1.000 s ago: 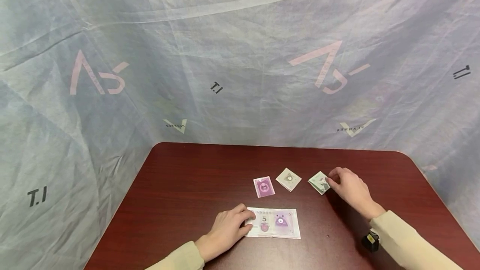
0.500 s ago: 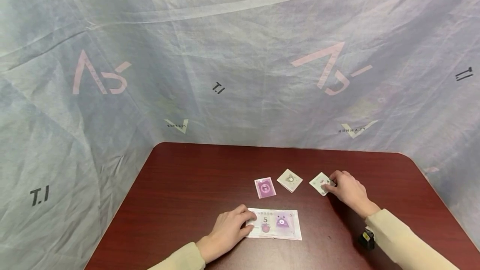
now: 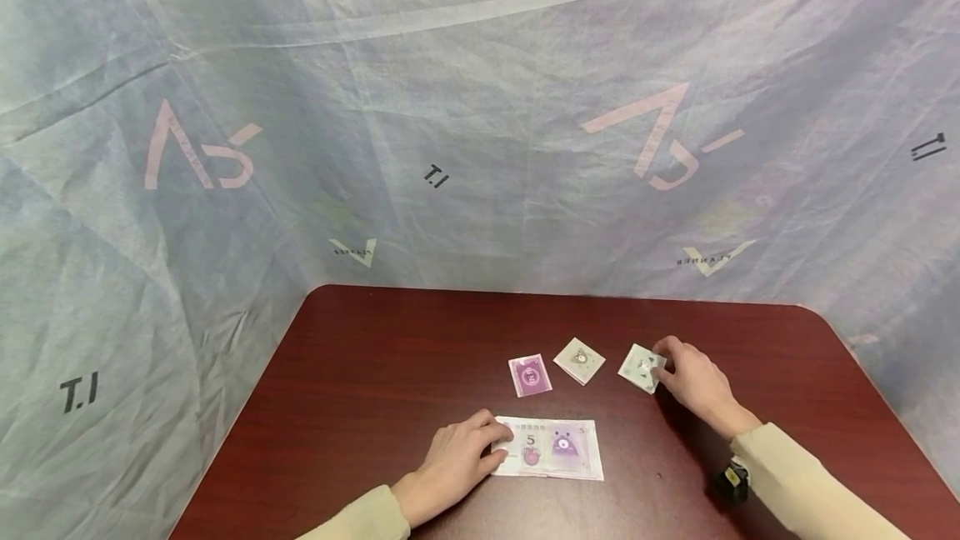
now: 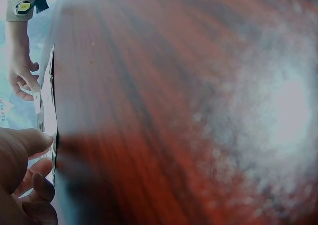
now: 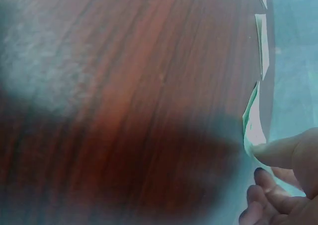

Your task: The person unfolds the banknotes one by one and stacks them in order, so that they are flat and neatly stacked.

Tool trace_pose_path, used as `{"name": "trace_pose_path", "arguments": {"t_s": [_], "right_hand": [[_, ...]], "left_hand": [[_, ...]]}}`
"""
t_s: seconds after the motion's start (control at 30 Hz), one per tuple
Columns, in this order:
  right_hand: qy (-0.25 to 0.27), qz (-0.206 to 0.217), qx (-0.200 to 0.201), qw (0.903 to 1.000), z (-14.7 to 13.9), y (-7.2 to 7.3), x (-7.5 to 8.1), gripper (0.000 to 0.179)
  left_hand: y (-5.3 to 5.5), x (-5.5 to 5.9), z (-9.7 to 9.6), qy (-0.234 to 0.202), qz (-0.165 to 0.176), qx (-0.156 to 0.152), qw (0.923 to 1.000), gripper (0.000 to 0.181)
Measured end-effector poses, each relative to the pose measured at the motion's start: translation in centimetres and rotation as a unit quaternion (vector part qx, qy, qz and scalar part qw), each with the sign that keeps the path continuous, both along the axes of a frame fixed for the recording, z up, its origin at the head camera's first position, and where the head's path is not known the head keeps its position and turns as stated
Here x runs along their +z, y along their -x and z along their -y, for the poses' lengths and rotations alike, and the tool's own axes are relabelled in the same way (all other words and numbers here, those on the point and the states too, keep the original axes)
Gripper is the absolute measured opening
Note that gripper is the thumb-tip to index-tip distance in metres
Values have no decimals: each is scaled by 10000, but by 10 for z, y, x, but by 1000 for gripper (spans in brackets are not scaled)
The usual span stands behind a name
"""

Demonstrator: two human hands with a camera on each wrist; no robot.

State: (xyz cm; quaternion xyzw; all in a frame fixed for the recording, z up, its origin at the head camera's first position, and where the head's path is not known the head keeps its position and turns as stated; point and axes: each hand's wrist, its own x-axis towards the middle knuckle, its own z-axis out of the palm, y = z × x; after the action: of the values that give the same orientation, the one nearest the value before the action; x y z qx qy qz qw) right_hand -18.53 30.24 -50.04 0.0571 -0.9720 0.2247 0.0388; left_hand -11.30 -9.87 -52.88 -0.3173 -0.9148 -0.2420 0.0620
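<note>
In the head view my left hand (image 3: 455,457) grips the left end of a flat stack of purple-and-white play banknotes (image 3: 577,461), the top one marked 5. From the left wrist, my thumb (image 4: 35,141) lies at the edge of that stack, seen nearly edge-on. Farther back on the right, my right hand (image 3: 699,382) pinches the right corner of a folded pale-green banknote (image 3: 637,365). The right wrist view has the green note (image 5: 253,120) raised in a bend, thumb on its near corner and fingertips curled below.
Left of the green note lie a folded beige banknote (image 3: 579,361) and a folded purple one (image 3: 530,376). All rest on a dark red wooden table (image 3: 360,373). A grey printed cloth (image 3: 480,107) hangs behind and beside the table.
The green note has turned in my right fingers and lies squarer, its paler face showing more. That hand has shifted only slightly. My left hand stays on the stack.
</note>
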Motion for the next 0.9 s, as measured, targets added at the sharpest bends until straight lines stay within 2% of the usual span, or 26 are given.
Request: {"name": "trace_pose_path", "arguments": {"t_s": [0.1, 0.27, 0.43, 0.53, 0.67, 0.9], "right_hand": [[225, -150, -8, 9996, -2, -2, 0, 23], [1202, -245, -376, 9917, -6, -2, 0, 17], [2318, -75, -727, 9700, -3, -3, 9, 20], [2952, 264, -871, 9511, 2, -6, 18, 29], [3430, 508, -955, 9331, 10, -10, 28, 35], [3902, 519, -727, 9164, 25, -15, 33, 30]], "left_hand": [[0, 2, 0, -76, 9, -7, 10000, 18], [0, 3, -1, -113, 91, 15, 9999, 18], [0, -1, 0, -66, 99, 38, 9999, 18], [-1, -2, 0, -52, 85, 31, 9999, 19], [-1, -1, -1, -28, 47, 32, 10000, 19], [-2, 0, -1, 48, -141, 42, 9999, 19]]}}
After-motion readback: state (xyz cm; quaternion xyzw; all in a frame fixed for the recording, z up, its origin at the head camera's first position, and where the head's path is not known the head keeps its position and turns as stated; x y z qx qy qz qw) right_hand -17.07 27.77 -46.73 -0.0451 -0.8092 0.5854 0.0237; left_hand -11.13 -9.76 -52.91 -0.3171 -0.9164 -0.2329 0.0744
